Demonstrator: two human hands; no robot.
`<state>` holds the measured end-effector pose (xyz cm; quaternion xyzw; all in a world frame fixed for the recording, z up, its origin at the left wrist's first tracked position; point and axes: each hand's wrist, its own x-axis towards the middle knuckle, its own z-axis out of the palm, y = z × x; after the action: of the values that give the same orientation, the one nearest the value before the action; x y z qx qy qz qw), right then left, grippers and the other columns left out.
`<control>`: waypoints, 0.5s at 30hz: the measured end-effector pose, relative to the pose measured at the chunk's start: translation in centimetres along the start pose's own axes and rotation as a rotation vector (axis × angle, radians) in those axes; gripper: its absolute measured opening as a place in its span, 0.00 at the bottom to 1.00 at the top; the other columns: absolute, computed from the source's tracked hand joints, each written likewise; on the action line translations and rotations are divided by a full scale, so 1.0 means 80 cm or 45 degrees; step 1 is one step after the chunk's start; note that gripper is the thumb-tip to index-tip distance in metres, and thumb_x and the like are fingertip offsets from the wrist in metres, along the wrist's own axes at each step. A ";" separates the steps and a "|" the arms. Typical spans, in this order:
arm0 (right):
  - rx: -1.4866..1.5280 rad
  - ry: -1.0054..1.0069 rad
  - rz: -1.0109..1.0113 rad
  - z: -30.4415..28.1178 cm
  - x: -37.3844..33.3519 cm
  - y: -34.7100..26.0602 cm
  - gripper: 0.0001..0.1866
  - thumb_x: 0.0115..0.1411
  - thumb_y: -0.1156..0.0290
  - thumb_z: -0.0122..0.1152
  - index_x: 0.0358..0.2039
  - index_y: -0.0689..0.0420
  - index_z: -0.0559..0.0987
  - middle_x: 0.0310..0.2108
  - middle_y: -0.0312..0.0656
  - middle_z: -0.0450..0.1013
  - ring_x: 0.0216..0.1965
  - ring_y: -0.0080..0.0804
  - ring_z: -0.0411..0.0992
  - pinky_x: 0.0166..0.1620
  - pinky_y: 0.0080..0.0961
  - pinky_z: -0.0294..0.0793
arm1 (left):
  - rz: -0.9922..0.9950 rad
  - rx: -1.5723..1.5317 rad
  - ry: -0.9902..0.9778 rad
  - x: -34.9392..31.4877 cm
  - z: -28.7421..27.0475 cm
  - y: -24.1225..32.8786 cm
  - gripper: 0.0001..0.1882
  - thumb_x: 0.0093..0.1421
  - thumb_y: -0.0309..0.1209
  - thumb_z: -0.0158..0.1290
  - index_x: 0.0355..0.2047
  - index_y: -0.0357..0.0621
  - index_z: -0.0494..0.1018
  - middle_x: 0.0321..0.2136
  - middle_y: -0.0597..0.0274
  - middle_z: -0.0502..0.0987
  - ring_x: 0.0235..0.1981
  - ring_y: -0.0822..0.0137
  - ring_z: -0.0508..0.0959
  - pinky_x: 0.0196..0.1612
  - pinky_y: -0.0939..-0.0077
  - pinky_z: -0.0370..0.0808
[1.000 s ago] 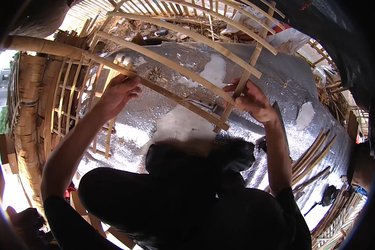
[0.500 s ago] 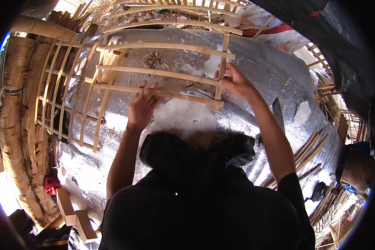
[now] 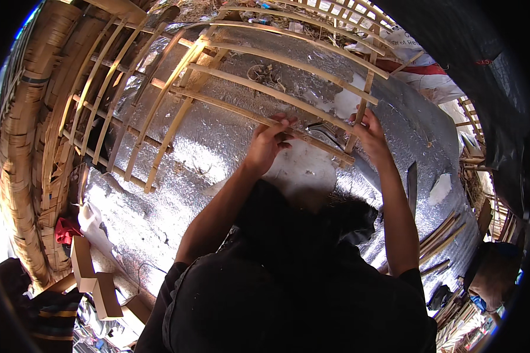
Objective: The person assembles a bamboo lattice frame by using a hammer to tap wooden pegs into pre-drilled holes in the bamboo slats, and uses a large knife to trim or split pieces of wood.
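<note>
A lattice of split-bamboo slats [image 3: 294, 105] lies in front of me, its long slats slanting down to the right. My left hand [image 3: 269, 144] is closed on the nearest slat, fingers over it and right of its middle. At the right end, my right hand [image 3: 369, 134] grips the bamboo crosspiece [image 3: 372, 65] just above its lower end. Beneath the slat, between my hands, part of a curved dark metal tool [image 3: 327, 130] shows; its kind is unclear. A whitish patch [image 3: 303, 170] of the ground covering lies below my hands.
Silvery sheeting [image 3: 188, 156] covers the ground. Another bamboo lattice [image 3: 109, 97] stands at the left, beside a thick bamboo post [image 3: 26, 147]. A long dark flat strip [image 3: 412, 187] and loose bamboo sticks [image 3: 439, 238] lie at the right. Cardboard [image 3: 94, 282] sits at lower left.
My left hand has slid rightward along the nearest slat and now closes on it. The view has turned, so the lattice appears more slanted. My right hand stays on the crosspiece.
</note>
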<state>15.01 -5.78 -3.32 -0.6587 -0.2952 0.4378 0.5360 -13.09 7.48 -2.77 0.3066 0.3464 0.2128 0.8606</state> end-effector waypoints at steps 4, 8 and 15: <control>-0.401 0.230 -0.246 0.007 0.004 0.033 0.24 0.68 0.75 0.57 0.63 0.63 0.64 0.39 0.40 0.74 0.40 0.25 0.74 0.43 0.28 0.76 | 0.244 -0.150 0.307 -0.001 -0.009 0.021 0.15 0.70 0.32 0.55 0.53 0.51 0.66 0.52 0.62 0.78 0.45 0.65 0.81 0.48 0.62 0.76; -0.435 0.339 -0.334 0.027 -0.007 0.038 0.21 0.69 0.73 0.56 0.60 0.63 0.68 0.35 0.41 0.74 0.35 0.25 0.74 0.39 0.29 0.74 | 0.308 -0.045 0.265 -0.012 -0.030 0.016 0.12 0.70 0.31 0.55 0.51 0.51 0.67 0.50 0.61 0.79 0.46 0.65 0.80 0.48 0.63 0.78; -0.660 0.545 -0.176 0.052 -0.007 0.017 0.23 0.72 0.57 0.52 0.56 0.63 0.71 0.44 0.60 0.78 0.45 0.54 0.79 0.47 0.45 0.76 | 0.409 0.133 0.240 -0.024 -0.017 0.049 0.12 0.69 0.32 0.58 0.49 0.50 0.70 0.47 0.59 0.80 0.45 0.66 0.79 0.43 0.66 0.79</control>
<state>10.89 -4.75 -4.67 -0.8284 -0.3212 0.1629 0.4290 -15.95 9.74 0.00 0.3810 0.3826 0.3570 0.7622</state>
